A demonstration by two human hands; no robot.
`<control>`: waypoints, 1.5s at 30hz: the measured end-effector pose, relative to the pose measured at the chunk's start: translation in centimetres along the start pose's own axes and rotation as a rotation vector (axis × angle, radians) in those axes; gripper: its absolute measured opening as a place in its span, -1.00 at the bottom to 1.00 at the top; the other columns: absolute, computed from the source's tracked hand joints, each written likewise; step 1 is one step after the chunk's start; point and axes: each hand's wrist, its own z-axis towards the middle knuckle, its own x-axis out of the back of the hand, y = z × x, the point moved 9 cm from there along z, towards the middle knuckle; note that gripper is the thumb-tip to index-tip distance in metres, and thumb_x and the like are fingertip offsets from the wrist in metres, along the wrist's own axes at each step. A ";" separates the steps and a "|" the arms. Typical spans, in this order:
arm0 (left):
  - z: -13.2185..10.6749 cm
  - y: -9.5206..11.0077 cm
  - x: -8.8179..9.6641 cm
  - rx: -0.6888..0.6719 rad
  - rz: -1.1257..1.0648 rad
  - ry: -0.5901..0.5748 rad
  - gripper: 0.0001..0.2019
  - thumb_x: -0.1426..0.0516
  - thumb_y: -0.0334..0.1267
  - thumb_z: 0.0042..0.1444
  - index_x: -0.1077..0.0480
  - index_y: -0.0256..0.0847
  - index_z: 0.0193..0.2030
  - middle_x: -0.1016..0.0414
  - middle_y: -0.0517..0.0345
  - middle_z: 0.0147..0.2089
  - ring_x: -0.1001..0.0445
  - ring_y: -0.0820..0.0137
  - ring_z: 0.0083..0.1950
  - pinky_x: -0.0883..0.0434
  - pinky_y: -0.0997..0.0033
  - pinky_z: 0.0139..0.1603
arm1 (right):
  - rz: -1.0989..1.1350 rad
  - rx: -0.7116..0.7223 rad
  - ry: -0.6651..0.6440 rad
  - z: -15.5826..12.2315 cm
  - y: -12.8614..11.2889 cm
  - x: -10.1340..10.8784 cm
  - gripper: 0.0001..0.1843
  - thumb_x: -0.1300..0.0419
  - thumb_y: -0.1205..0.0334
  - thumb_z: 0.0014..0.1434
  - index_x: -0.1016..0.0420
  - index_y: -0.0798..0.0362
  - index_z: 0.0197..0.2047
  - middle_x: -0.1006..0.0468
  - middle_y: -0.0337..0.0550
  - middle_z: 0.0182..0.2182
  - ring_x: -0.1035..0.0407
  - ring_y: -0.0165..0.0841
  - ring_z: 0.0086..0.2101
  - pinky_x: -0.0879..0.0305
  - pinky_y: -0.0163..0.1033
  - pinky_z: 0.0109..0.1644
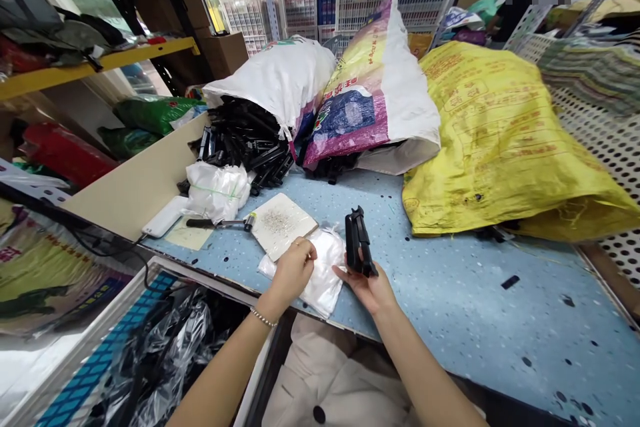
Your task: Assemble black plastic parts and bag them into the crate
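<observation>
My right hand [369, 285] is closed around a black plastic part [358, 240], which looks like two or more long pieces side by side, held upright above the blue table. My left hand [294, 268], with a beaded bracelet at the wrist, is closed with its fingers curled together. It is over a stack of clear plastic bags [326, 273]; whether it pinches one is hidden. Just behind that hand lies a square white board [281, 221] with a worn, speckled middle. A hammer [220, 223] with a black handle rests against the board's left side.
Black parts spill from a white sack [280, 73] at the back left. A printed sack [370, 107] and a yellow sack [500, 140] stand beside it. A white bundle [218, 188] and white phone-like device [165, 217] lie left. Below is a crate [90, 353] of bagged parts.
</observation>
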 end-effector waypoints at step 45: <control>-13.3 7.0 4.2 -0.106 0.045 -0.403 -0.65 -0.12 -0.26 0.18 -0.38 -0.14 0.11 -0.46 0.03 0.08 -0.41 0.33 0.12 -0.33 0.41 0.16 | -1.031 -0.216 -0.489 -9.7 3.3 -3.2 -0.46 -0.25 0.07 0.06 -0.41 -0.02 0.13 -0.53 0.00 0.01 -0.48 -0.16 -0.13 -0.44 -0.10 -0.05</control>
